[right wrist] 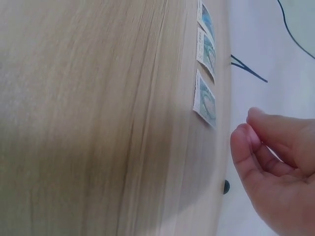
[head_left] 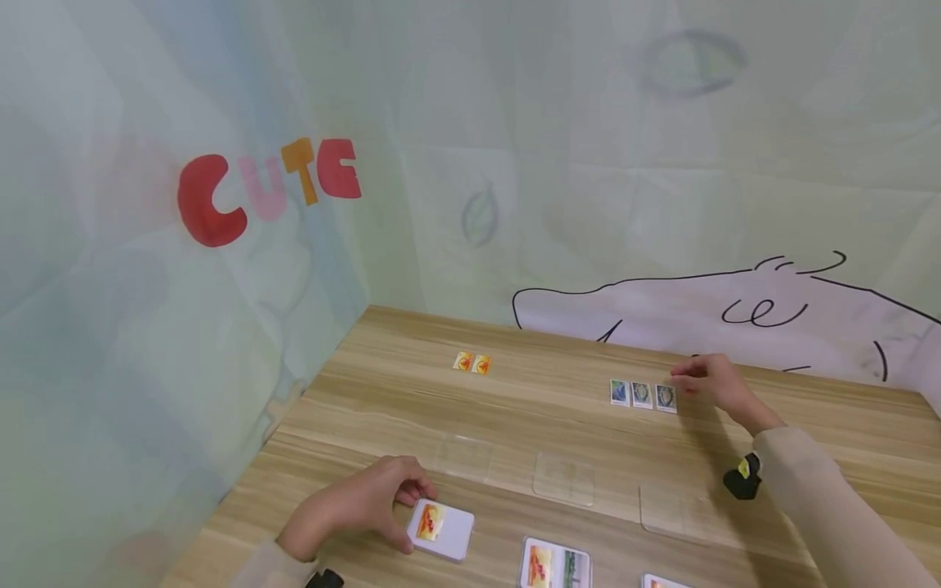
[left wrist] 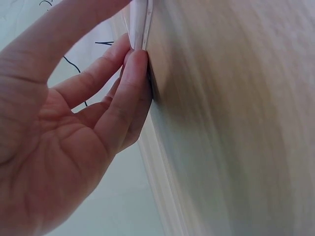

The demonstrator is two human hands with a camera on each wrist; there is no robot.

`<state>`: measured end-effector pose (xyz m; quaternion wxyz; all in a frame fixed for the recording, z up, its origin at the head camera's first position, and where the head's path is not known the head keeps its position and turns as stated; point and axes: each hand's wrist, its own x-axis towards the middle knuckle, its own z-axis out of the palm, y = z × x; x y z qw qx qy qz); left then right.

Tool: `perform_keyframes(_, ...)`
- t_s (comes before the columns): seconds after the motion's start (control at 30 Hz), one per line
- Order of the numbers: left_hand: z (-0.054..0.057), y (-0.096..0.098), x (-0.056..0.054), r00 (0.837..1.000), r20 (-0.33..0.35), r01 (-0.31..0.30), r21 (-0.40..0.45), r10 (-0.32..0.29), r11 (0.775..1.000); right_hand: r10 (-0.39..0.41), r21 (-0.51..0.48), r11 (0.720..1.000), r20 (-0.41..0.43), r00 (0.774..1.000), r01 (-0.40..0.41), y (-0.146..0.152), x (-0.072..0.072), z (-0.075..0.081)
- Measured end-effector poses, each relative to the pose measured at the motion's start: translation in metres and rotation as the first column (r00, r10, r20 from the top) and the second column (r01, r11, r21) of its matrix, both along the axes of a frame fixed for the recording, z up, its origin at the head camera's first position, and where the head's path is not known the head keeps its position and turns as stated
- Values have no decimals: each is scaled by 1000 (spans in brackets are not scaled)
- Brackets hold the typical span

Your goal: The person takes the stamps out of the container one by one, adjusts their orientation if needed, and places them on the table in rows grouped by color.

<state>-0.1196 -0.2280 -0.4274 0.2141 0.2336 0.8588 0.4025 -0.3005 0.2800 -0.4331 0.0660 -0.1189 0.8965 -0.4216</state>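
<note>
My left hand (head_left: 371,502) grips a small white rounded-corner case (head_left: 456,532) by its left side, thumb at the near corner and fingers at the far one. An orange stamp (head_left: 430,521) lies on the left part of its face. In the left wrist view, fingertips press the case's layered edge (left wrist: 141,24) close over the wood. My right hand (head_left: 716,384) hovers just right of a row of three blue-grey stamps, beside the rightmost stamp (head_left: 666,398). Its thumb and forefinger tips are drawn together with nothing visible between them in the right wrist view (right wrist: 275,157).
Two orange stamps (head_left: 472,363) lie at the back left of the wooden table (head_left: 559,425). Clear plastic pieces (head_left: 562,479) lie across the middle. A similar case (head_left: 555,563) with two stamps sits in front, another (head_left: 662,581) at the frame's edge. Fabric walls stand behind and left.
</note>
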Motion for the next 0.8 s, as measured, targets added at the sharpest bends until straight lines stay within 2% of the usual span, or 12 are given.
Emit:
perform_keyframes(0.5,0,0,1,1000,-7,7,14,-7,1000,4,0,1000,6,1000,-4,-9,8,8)
perform_keyframes(0.8,2,0,2,1000,-1,-2,16,2,1000,46,16,999,-1,999,-46,-14,12,13)
